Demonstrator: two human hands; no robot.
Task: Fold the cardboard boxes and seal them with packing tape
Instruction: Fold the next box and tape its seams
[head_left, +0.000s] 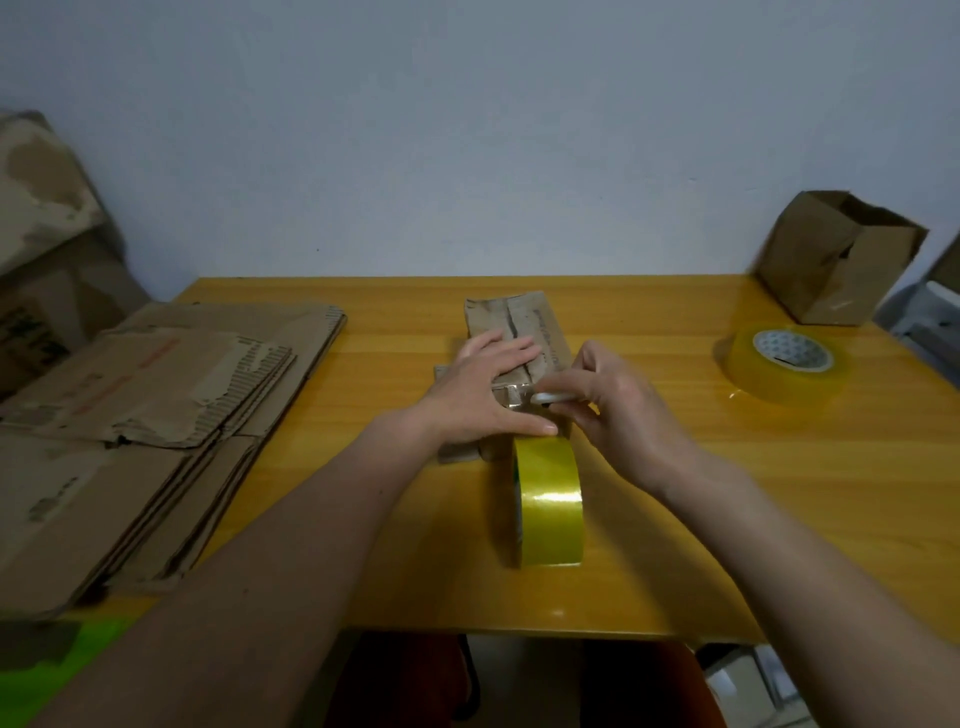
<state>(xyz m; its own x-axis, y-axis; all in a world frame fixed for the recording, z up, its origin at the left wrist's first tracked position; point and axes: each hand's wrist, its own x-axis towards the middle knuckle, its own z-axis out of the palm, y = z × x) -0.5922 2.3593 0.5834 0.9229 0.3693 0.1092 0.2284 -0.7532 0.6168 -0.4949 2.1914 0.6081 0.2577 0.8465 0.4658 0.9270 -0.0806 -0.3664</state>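
Two forearms are extended from the near edge of the frame over a yellow wooden table (779, 519). Nearest to the viewer, a roll of yellow packing tape (550, 501) is stood on its edge on the table, directly in front of a small cardboard box (519, 332) at the table's centre. A strip of tape is drawn from the top of this roll onto the near end of the box. The left hand (483, 387) is laid flat on top of the box with straight fingers, and the thumb is pressed against the tape where it meets the roll. The right hand (618, 395) is positioned just beside the left, with fingers curled around a small pale object (553, 397) held at the tape on the near end of the box; the nature of this object cannot be determined. The box top shows two closed flaps that meet along a centre seam. To the left, a stack of flattened cardboard boxes (156, 410) is laid on the table, reaching over its left edge. At the far right, a second tape roll (784, 366) is laid flat, and behind it an assembled box (826, 265) with an open top is stood near the table's corner. More worn cardboard (41, 218) is leaned at the far left, against a plain pale wall (467, 130).
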